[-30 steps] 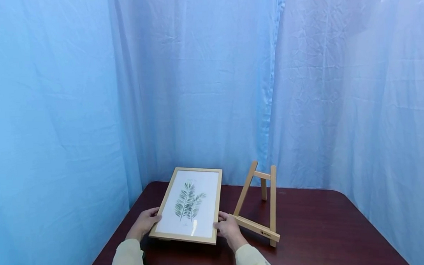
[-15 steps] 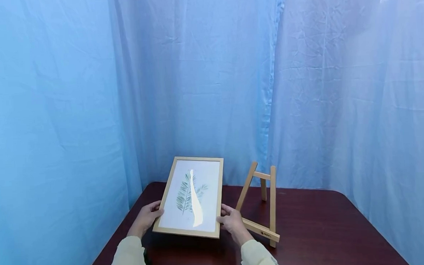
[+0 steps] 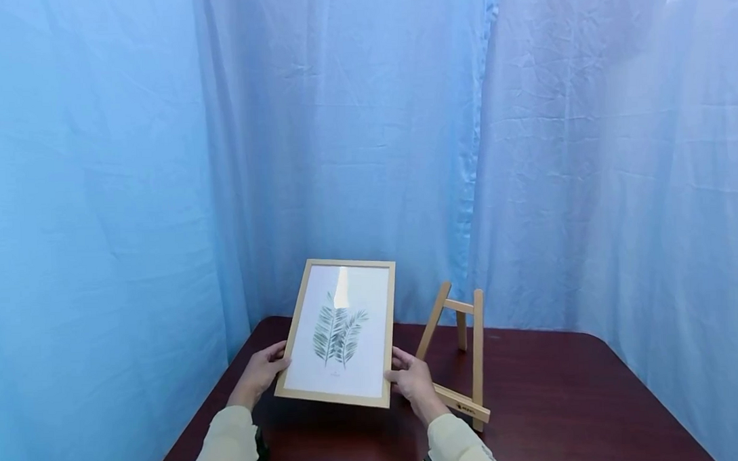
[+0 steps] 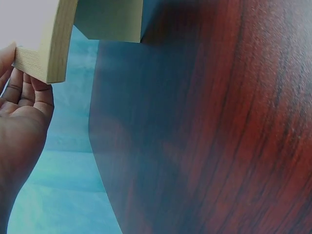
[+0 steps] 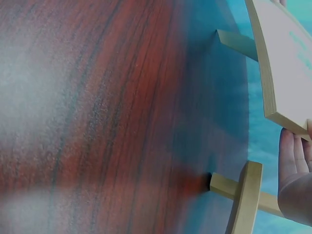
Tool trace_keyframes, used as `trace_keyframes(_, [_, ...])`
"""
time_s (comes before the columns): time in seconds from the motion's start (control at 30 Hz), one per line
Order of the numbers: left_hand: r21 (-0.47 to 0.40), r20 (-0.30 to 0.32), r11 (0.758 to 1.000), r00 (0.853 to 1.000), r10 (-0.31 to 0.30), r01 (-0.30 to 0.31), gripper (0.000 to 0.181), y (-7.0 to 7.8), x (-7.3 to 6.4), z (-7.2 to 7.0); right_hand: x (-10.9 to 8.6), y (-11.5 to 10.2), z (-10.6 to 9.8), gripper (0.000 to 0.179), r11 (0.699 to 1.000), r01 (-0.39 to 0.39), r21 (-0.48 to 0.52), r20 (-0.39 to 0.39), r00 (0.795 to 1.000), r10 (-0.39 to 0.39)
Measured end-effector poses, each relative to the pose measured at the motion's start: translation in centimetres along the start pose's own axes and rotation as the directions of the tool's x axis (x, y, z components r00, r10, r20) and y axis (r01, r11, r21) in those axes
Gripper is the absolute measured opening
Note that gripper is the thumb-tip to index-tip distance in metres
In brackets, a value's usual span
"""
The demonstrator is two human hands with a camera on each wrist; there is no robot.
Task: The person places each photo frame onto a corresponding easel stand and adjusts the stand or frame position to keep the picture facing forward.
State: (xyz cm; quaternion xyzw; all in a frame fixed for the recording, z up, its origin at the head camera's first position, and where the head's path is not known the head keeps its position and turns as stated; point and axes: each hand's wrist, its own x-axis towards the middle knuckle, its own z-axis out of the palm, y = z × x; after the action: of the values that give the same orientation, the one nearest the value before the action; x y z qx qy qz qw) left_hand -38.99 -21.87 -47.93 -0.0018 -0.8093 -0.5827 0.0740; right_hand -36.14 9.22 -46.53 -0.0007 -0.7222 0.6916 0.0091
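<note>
A light wooden picture frame (image 3: pixel 363 346) with a print of green fern-like leaves is held up, leaning back, over the table. My left hand (image 3: pixel 261 373) grips its left side near the lower corner, thumb in front and fingers behind. On the opposite side, my right hand (image 3: pixel 414 383) holds the lower part of the edge the same way. A flat support leg (image 5: pixel 238 44) juts out behind the frame in the right wrist view. Just right of my right hand stands a small wooden easel (image 3: pixel 477 349), its lower ledge partly hidden by that hand.
The dark red-brown table (image 3: pixel 552 394) has rounded far corners. Blue curtains (image 3: pixel 366 135) hang behind it and along both sides. In the right wrist view, the end of the easel's ledge (image 5: pixel 246 195) lies close below my right hand.
Both hands have raised the picture frame and tipped it more upright, shifting it slightly right. The glare on its front has moved up. The easel stays in place.
</note>
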Motion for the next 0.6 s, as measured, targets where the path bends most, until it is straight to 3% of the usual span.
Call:
trace_keyframes(0.23, [-0.024,0.001,1.000,1.000,0.016,-0.016,0.047,0.4,0.4,0.1,0.0,-0.5,-0.5,0.059,0.999,-0.006,-0.032,-0.023,1.000,0.005])
trace_keyframes(0.6, [-0.059,-0.019,0.997,0.999,0.041,-0.042,0.047,1.3,0.7,0.8,0.1,-1.2,-1.1,0.057,0.996,0.078,-0.039,-0.039,0.996,-0.079])
